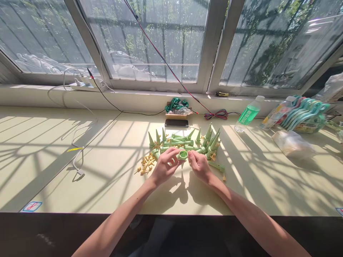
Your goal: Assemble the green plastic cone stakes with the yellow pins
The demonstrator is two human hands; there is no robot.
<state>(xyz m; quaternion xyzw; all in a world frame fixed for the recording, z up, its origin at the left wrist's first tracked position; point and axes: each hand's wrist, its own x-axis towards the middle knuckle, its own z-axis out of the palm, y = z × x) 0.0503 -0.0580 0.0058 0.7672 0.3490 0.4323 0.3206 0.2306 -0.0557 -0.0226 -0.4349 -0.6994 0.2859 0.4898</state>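
Green cup-shaped piece (183,155) is sitting between the person's two hands, just above the tabletop (107,185) and right in front of the pile of green cones (193,142). The left hand (164,167) is closing its fingers around the piece from the side, open rim facing up toward the camera. The right hand (199,166) is curling loosely with its fingertips just beside the rim; whether it is pinching anything is too small to tell. Small yellow pegs (147,165) are lying scattered to the left of the left hand, touching the edge of the pile. A black phone (176,122) is lying behind the cones, and a green bottle (248,115) is resting on its side well to the right, near the window ledge.
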